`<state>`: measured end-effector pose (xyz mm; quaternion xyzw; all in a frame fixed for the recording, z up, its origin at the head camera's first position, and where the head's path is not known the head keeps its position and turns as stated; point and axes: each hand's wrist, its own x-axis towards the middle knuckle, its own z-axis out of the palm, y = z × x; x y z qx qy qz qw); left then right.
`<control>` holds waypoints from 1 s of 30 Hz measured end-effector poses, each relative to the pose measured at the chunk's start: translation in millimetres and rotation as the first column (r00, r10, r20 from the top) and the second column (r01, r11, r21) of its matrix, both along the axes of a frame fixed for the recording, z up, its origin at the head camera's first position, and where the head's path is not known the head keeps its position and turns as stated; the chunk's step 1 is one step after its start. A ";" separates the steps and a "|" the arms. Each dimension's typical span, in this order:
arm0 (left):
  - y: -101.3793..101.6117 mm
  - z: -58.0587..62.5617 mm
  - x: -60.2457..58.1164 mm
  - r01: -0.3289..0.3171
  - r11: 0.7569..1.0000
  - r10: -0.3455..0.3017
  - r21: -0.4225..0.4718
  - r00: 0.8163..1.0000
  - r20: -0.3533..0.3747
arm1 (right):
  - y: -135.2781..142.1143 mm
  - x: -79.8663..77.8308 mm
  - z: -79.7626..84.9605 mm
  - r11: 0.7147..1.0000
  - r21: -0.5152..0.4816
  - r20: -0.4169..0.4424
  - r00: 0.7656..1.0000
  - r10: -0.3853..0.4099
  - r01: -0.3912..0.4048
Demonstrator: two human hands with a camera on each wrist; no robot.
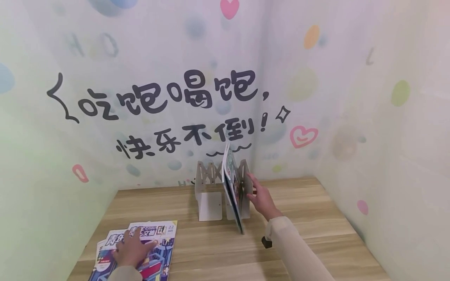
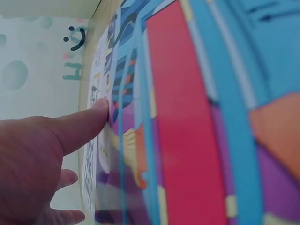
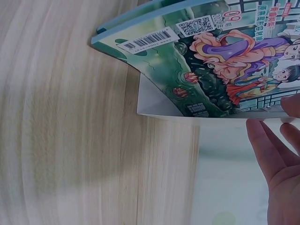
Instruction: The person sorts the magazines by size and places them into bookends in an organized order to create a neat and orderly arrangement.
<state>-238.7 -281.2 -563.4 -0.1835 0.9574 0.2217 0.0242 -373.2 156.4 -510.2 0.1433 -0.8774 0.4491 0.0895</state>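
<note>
My left hand (image 1: 131, 249) rests with spread fingers on a fanned stack of magazines (image 1: 163, 238) at the table's front left. In the left wrist view, the thumb touches the top magazine's (image 2: 187, 117) colourful cover. A pale expandable bookend (image 1: 210, 207) stands near the back wall. Several thin magazines (image 1: 230, 183) lean inside it toward its right end, their lower corner jutting forward. My right hand (image 1: 263, 201) pinches the bookend's right end plate. The right wrist view shows fingers (image 3: 265, 145) on the plate's outer side beside an illustrated magazine (image 3: 239, 70).
The wooden table (image 1: 204, 253) meets a printed wall covering (image 1: 158, 50) with large dark lettering behind the bookend. Side walls (image 1: 404, 156) close in on the left and right. A dark object (image 1: 266, 242) shows at the right wrist.
</note>
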 end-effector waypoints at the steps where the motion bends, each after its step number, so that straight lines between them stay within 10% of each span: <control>1: -0.8 0.9 0.4 0.000 1.000 0.000 0.000 1.000 -0.004 | 0.0 0.2 0.1 1.000 -0.002 0.002 1.000 0.003 -0.003; 30: -20.0 8.6 0.0 0.056 0.998 -0.056 -0.035 0.998 -0.008 | -0.5 1.2 1.0 1.000 0.003 0.000 1.000 -0.002 0.002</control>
